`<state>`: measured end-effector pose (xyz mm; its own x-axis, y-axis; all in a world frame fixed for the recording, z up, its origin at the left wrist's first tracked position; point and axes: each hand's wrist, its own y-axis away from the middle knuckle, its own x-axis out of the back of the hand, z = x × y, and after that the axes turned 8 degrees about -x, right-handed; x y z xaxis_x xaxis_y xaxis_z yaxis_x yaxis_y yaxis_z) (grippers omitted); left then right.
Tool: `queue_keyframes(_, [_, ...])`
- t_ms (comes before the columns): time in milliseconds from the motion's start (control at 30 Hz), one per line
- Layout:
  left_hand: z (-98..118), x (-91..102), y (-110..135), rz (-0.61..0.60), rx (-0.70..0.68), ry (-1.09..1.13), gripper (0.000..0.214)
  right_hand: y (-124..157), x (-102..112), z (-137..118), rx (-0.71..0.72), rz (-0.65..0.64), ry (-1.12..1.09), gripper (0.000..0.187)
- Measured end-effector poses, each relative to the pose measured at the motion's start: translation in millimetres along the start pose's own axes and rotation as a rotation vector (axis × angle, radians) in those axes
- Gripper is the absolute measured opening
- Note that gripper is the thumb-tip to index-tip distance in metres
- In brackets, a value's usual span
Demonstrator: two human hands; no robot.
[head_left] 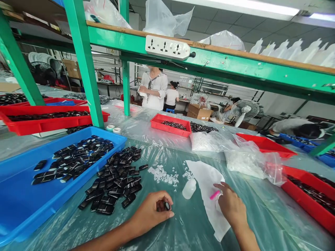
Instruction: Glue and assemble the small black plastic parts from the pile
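My left hand [154,212] pinches a small black oval-ended piece [166,206], its pale end turned toward the right. Beside that hand, to the left, many similar black pieces [115,184] lie heaped on the plastic-covered table. My right hand [231,205] rests over a white sheet [206,177], with its fingers closed on a short pink stick [214,195]; part of the stick is hidden by the fingers. Between the hands stands a small translucent white bottle [188,189]. Behind it are scattered small white bits [163,175].
At left is a blue tray [23,202] with more black pieces. Red trays [170,129] stand at the back, left and right. Plastic bags of white parts [243,165] lie behind my right hand. A green shelf frame [83,62] crosses above; people are beyond.
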<state>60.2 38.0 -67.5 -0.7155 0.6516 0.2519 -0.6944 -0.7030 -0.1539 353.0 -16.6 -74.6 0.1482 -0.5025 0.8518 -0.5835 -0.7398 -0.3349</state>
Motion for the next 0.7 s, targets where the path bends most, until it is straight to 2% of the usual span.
queue_keyframes(100, [-3, 0.5, 0, 0.009, -0.009, 0.018, 0.022, 2, 2, -6, 0.008, -0.031, -0.041, 0.042])
queue_keyframes(267, [-1, 0.4, -1, 0.016, 0.010, 0.028, 0.025, 12, -5, -26, 0.183, -0.326, -0.336, 0.043])
queue_keyframes(333, [1, 0.4, -1, 0.020, 0.010, 0.027, 0.024, 17, -11, -31, 0.216, -0.391, -0.427, 0.045])
queue_keyframes(500, [1, 0.5, -1, 0.023, 0.006, 0.021, 0.023, 23, -17, -42, 0.228, -0.378, -0.455, 0.038])
queue_keyframes(700, [-2, -0.9, 0, 0.021, -0.023, 0.027, 0.025, 25, -16, -54, 0.170, -0.367, -0.616, 0.029])
